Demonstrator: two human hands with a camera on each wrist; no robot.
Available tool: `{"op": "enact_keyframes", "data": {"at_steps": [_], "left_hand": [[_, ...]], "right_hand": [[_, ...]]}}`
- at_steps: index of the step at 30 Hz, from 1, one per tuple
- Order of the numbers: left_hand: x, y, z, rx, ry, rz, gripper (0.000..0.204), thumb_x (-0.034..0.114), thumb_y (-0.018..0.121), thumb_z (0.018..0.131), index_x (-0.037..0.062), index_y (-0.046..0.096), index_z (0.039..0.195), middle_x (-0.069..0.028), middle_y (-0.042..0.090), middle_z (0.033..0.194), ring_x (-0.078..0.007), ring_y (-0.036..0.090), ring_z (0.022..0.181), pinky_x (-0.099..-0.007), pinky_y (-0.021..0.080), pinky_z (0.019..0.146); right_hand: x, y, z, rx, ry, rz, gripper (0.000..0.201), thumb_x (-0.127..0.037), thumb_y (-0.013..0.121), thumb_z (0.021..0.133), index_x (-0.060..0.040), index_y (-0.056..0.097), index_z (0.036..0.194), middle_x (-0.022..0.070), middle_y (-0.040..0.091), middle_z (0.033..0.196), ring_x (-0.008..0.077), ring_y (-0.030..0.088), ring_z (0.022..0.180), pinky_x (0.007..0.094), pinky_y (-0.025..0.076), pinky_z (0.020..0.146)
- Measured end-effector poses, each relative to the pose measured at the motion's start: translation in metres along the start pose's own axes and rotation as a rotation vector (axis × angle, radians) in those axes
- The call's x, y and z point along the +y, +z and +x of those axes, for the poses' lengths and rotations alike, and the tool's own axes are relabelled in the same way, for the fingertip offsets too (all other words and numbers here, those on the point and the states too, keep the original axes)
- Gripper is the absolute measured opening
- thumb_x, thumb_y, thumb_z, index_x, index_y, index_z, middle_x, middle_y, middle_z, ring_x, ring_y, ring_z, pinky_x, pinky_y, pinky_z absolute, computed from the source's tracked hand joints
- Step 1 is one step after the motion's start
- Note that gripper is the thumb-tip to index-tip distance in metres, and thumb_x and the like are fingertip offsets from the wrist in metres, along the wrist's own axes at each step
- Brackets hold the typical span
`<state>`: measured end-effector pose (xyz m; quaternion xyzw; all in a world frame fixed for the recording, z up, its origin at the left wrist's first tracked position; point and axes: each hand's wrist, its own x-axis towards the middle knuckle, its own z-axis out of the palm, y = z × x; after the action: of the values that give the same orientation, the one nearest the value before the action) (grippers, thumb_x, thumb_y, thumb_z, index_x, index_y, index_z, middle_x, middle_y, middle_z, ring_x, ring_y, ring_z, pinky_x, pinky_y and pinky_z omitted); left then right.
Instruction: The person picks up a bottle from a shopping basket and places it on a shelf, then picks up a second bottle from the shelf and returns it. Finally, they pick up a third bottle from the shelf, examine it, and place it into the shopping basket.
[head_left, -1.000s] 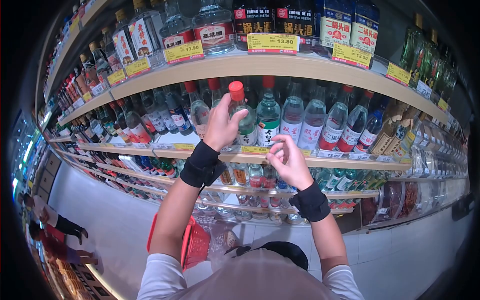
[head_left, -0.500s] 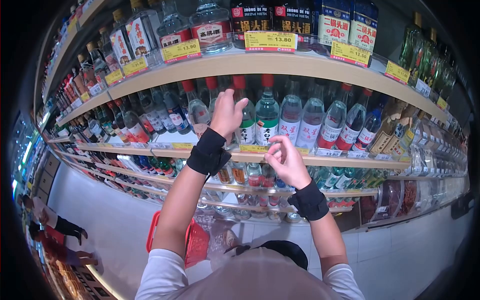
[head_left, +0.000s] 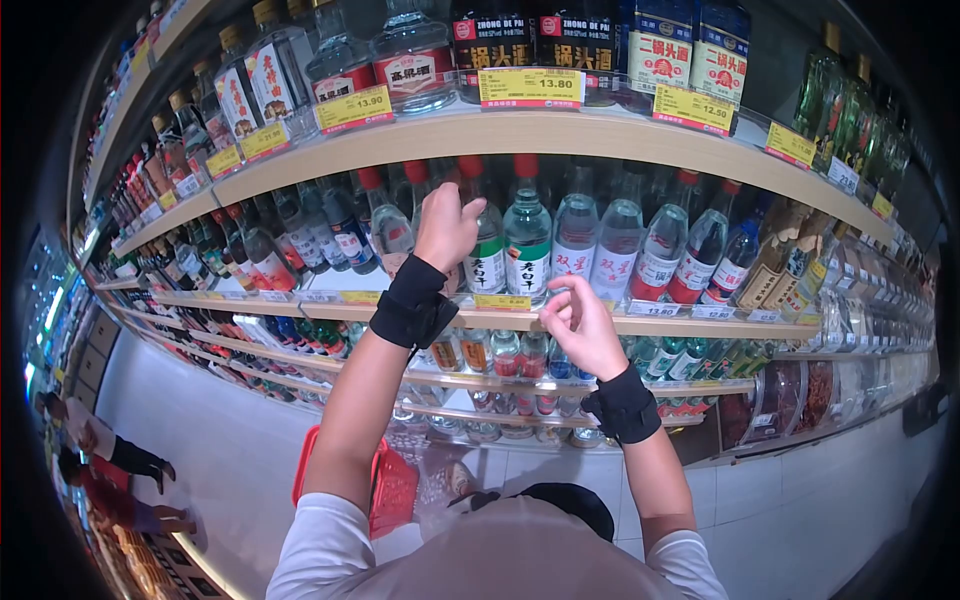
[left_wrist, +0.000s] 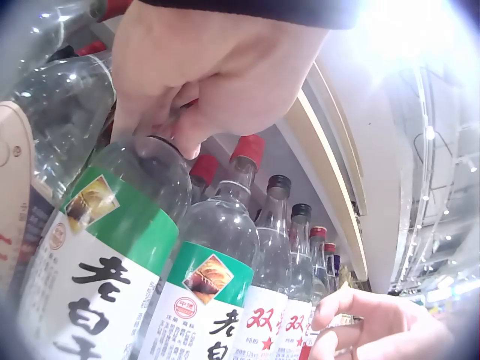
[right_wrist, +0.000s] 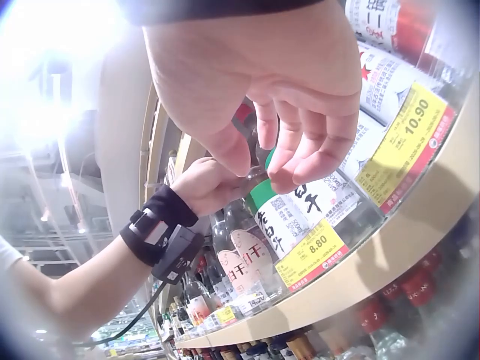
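My left hand [head_left: 447, 228] is at the neck of a clear bottle with a green and white label [head_left: 486, 262]. In the left wrist view, the thumb and fingers of my left hand [left_wrist: 214, 71] curl round the neck of that bottle [left_wrist: 105, 262], which stands upright on the shelf. A matching bottle with a red cap [head_left: 527, 240] stands beside it. My right hand [head_left: 585, 330], its fingers loosely bent and holding nothing, hovers before the shelf edge. The right wrist view shows that hand [right_wrist: 262, 90] above the price tags [right_wrist: 313, 255].
Bottles with pink-lettered labels [head_left: 574, 245] stand to the right. Above runs another shelf edge [head_left: 480, 135] with larger bottles and boxes over it. Lower shelves hold more bottles. A red basket [head_left: 395, 490] is on the floor, and people [head_left: 110, 440] are at the far left.
The green-labelled bottle at my left hand has gone down and back into the row on the shelf. My left hand has moved slightly down and left in view; the right hand has barely moved.
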<state>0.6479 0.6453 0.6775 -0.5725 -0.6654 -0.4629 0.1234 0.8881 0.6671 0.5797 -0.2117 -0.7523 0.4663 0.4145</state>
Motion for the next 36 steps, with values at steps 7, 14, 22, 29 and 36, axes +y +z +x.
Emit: {"op": "enact_keyframes", "data": {"at_steps": [7,14,22,29,36], "left_hand": [[0.005,0.0,-0.01,0.062,0.028,0.06,0.031,0.017,0.069,0.085,-0.0097,0.055,0.092,-0.0311,0.061,0.088,-0.0477,0.06,0.088,-0.0501,0.046,0.075],[-0.004,0.006,-0.011,0.078,0.037,0.004,0.03,0.017,0.069,0.085,-0.0084,0.057,0.095,-0.0295,0.063,0.09,-0.0476,0.06,0.089,-0.0495,0.047,0.076],[0.005,0.003,-0.044,0.199,0.099,-0.178,0.05,0.01,0.066,0.084,-0.0104,0.049,0.126,-0.0288,0.058,0.124,-0.0407,0.057,0.115,-0.0421,0.046,0.095],[0.009,-0.013,-0.124,0.253,-0.037,-0.378,0.031,0.0,0.061,0.086,-0.0027,0.057,0.116,-0.0126,0.062,0.103,-0.0195,0.061,0.092,-0.0308,0.048,0.083],[-0.043,-0.038,-0.223,-0.15,-0.211,-0.678,0.01,-0.004,0.051,0.088,-0.0024,0.061,0.089,-0.006,0.062,0.085,-0.0147,0.059,0.078,-0.0267,0.046,0.074]], "right_hand": [[0.003,-0.003,-0.005,0.015,0.033,0.055,0.035,-0.009,0.067,0.085,-0.0046,0.053,0.117,0.0013,0.061,0.082,0.0057,0.056,0.065,0.0222,0.046,0.06],[0.022,-0.01,-0.021,0.062,0.08,0.142,0.032,-0.003,0.065,0.087,-0.003,0.052,0.116,-0.0006,0.06,0.081,0.0017,0.051,0.066,0.0192,0.042,0.059],[0.026,-0.021,-0.041,0.116,0.05,0.185,0.024,-0.001,0.064,0.089,-0.0005,0.053,0.111,0.0006,0.061,0.08,0.0013,0.053,0.065,0.0177,0.04,0.058],[0.055,-0.016,-0.067,0.127,0.243,0.33,0.011,-0.007,0.062,0.094,0.0018,0.059,0.1,0.0027,0.063,0.078,0.0048,0.058,0.065,0.0192,0.046,0.059],[0.077,0.005,-0.099,0.057,0.301,0.281,0.016,-0.007,0.052,0.096,0.0014,0.063,0.089,0.0021,0.061,0.071,0.0059,0.054,0.061,0.0212,0.045,0.057]]}}
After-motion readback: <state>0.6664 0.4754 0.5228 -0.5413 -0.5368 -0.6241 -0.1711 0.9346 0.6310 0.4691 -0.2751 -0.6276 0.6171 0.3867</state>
